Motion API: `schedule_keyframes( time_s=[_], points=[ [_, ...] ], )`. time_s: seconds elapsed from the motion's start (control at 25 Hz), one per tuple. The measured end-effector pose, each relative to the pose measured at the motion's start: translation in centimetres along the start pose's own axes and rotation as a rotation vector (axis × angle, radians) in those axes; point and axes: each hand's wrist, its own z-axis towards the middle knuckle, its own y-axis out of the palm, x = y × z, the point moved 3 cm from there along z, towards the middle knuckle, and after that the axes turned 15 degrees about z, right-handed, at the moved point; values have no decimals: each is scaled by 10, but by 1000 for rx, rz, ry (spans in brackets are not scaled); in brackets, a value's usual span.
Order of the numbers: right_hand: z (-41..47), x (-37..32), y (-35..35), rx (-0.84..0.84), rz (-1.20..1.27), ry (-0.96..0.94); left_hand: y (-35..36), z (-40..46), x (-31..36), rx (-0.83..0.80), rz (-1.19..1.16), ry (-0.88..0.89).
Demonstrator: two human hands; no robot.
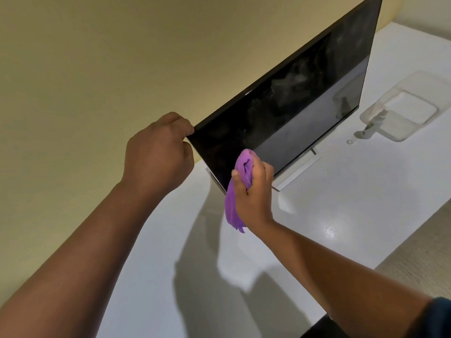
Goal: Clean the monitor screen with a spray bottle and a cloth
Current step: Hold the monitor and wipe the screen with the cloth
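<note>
Monitor (292,113) stands on the white table (366,215), by the wall. The left hand (156,152) pinches its top corner. The right hand (253,189) squeezes the purple cloth (234,206) against the low corner. Wiping is under way. Next, rub the smears higher up. A spray bottle (373,125), maybe, stands past the monitor.
</note>
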Motion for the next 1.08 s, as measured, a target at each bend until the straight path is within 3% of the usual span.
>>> schedule_keyframes(
  time_s=[0.12, 0.24, 0.4, 0.52, 0.64, 0.76, 0.88, 0.96, 1.08],
  points=[
    [-15, -21, 27, -120, 84, -145, -1, 2, 6, -11, 113, 25],
    [-39, 21, 14, -252, -56, -161, -2, 2, 10, -33, 187, 22],
    [-30, 57, -21, -30, -58, 181, -4, 3, 13, -32, 205, -8],
    [-15, 35, -11, 33, 52, 154, -4, 5, 17, 6, 237, 26],
    [-28, 34, 2, -127, 41, 29, -5, 8, 20, 11, 257, 57],
    [-44, 67, -10, -284, -34, 174, -4, 10, 20, 0, 280, 54],
    [-23, 85, -36, -96, -73, 325, -4, 11, 20, -14, 294, 29],
    [4, 82, -51, 55, -142, 340, -4, 11, 21, -14, 294, 18],
    [15, 65, -48, 138, -162, 317, -4, 12, 22, -12, 295, 22]
  ],
)
